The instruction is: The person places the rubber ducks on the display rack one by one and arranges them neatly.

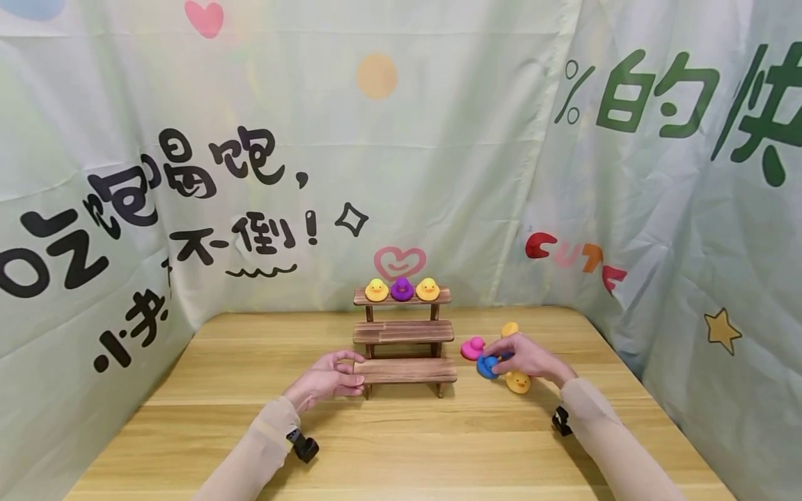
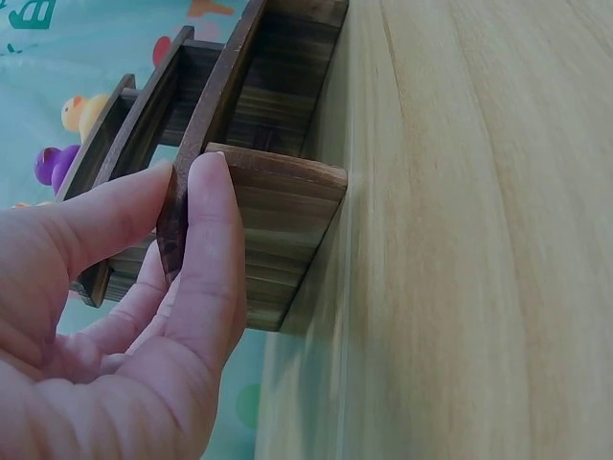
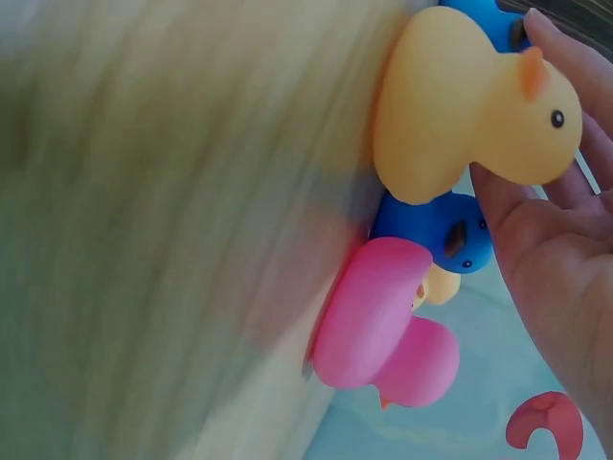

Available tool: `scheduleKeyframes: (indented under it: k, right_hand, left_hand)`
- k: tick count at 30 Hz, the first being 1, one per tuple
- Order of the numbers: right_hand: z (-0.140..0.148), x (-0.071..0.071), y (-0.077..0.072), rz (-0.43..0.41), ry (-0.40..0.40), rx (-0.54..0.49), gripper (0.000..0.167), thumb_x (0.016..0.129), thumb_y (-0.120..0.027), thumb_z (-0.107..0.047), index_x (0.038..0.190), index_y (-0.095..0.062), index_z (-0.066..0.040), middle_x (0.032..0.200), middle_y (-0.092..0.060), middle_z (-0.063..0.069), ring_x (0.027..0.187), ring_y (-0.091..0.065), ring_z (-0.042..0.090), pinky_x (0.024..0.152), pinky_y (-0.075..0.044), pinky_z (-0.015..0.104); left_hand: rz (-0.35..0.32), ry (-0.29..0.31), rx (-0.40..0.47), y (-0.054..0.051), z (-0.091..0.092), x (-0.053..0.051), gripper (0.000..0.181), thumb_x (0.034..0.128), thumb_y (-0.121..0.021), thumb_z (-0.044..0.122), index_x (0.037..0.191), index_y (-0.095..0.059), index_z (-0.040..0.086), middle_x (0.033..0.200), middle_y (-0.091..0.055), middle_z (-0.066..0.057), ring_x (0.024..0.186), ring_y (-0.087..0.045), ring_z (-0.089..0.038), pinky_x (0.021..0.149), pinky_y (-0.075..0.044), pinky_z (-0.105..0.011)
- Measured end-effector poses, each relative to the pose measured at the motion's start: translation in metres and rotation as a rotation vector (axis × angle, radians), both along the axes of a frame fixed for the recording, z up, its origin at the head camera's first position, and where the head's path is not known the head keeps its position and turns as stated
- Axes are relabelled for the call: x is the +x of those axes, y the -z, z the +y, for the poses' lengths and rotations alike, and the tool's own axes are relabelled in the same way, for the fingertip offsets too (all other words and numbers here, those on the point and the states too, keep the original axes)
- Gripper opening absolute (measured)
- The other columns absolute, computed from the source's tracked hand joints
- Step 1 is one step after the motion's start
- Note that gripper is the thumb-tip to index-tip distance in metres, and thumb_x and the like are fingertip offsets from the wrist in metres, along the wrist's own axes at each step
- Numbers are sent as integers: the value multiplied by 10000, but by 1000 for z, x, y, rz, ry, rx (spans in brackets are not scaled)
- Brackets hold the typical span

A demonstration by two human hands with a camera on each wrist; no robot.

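My left hand (image 1: 328, 379) is at the left end of a three-step wooden stand (image 1: 406, 370), pinching its lowest board (image 2: 182, 206) between thumb and fingers. On the top step sit two yellow rubber ducks and, between them, a purple duck (image 1: 402, 289). Right of the stand, my right hand (image 1: 523, 356) pinches a blue rubber duck (image 1: 486, 367) low at the table. A pink duck (image 1: 473, 348) and yellow ducks (image 1: 518, 382) lie close around that hand. In the right wrist view, a yellow duck (image 3: 431, 105) partly hides the blue one; a second blue duck (image 3: 431, 228) is behind.
The wooden table (image 1: 401, 445) ends at a printed cloth backdrop (image 1: 438, 174) at the back and sides. Each wrist carries a small black camera, such as the left one (image 1: 304, 445). The stand's middle step (image 1: 404, 332) lies between the other boards.
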State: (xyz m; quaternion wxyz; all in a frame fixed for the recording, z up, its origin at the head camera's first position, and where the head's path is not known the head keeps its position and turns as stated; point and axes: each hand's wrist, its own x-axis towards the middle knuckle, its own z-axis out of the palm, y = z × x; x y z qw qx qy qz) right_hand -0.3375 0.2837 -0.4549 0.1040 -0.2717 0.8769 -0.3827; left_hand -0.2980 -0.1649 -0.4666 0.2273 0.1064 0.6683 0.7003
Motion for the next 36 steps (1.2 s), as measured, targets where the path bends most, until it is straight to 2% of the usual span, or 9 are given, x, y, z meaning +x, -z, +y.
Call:
scheduleKeyframes:
  k: [6,15,22,31,36]
  right_hand:
    - [0,0,2,-25,10,-1,312,859,-751,-121,1157,-702,-40,1124,-708,111,1050,-643,265,863,-551,232]
    - [-2,1,1,5,-21,17,358,845,-763,-114,1180,-683,-16,1160,-693,152,1067,-648,288,927,-557,419]
    - [-4,4,-1,42,-41,25,371,837,-769,-101,1177,-674,12,1152,-688,175,1039,-650,271,885,-574,408]
    - [-6,4,2,34,47,53,324,836,-778,-145,1141,-704,-67,1099,-705,85,987,-642,223,879,-569,405]
    - [-5,5,-1,29,84,40,323,839,-780,-181,1135,-710,-74,1086,-706,90,949,-625,228,809,-559,295]
  left_hand:
    - [7,0,-3,2,0,-1,508,875,-659,-62,1316,-407,-68,847,-578,-47,816,-695,-182,808,-608,-327]
    - [-1,4,8,0,0,0,554,872,-657,-68,1344,-367,-95,848,-585,-48,811,-699,-180,798,-610,-320]
    - [-7,1,4,-2,0,2,577,872,-659,-65,1359,-352,-101,833,-578,-39,814,-700,-184,797,-609,-320]
    - [-3,7,-3,-2,-1,1,570,869,-672,-51,1352,-371,-87,861,-597,-53,811,-698,-194,796,-610,-324]
    - [-13,1,3,-3,1,1,576,861,-682,-49,1347,-375,-88,876,-607,-82,788,-695,-198,782,-612,-319]
